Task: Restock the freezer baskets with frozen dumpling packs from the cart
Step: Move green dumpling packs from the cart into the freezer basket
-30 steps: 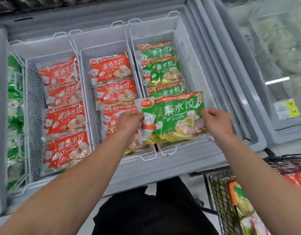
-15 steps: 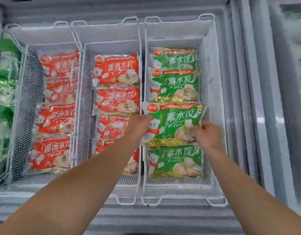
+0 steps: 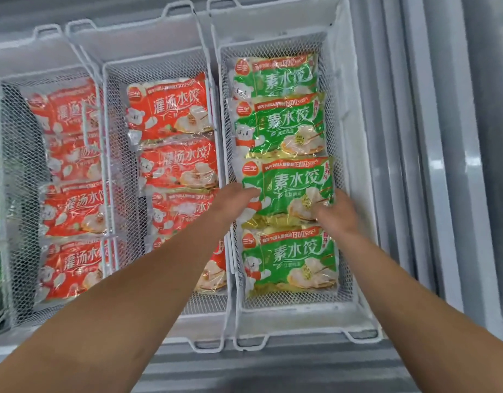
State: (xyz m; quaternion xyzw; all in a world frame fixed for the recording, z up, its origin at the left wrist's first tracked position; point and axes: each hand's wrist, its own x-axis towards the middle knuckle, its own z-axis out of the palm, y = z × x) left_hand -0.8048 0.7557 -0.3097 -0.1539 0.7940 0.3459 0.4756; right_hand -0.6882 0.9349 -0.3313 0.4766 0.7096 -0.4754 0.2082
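The green plastic dumpling pack [image 3: 290,191], held above the freezer a second ago, now lies third in the right-hand white wire-mesh basket [image 3: 341,154]. Left hand [image 3: 233,199] and right hand [image 3: 336,212] still grip its lower corners. Release would complete this placement.

Item count: freezer contents

Three wire baskets [image 3: 341,171] are shown. Four green dumpling packs [image 3: 287,191] are counted, one between the fingers [image 3: 244,194] of both hands; eight red dumpling packs [image 3: 171,109] are counted left of them.
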